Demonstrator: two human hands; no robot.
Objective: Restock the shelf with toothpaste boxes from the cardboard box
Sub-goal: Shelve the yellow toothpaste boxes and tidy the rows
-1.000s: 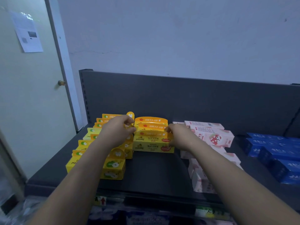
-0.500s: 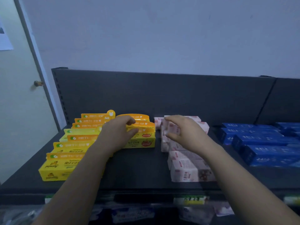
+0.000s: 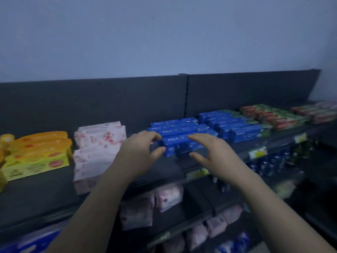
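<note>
Yellow boxes [image 3: 38, 157], pink boxes [image 3: 98, 141]: left of the grip, untouched.
Left hand [image 3: 138, 156]: thumb and forefinger bracket the left end of the front blue box [image 3: 179, 147]; contact too blurred to tell.
Front blue box: on the shelf [image 3: 164, 169] between both hands; press both ends evenly, squaring it with its row.
Right hand [image 3: 215, 154]: fingers spread, empty, at the right end.
Cardboard box: out of frame.

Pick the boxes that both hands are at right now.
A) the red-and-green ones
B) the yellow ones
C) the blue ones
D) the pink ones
C: the left hand and the right hand sit at either end of the front blue box, with the pink boxes off to their left. Blur hides whether either hand grips the box.
</note>
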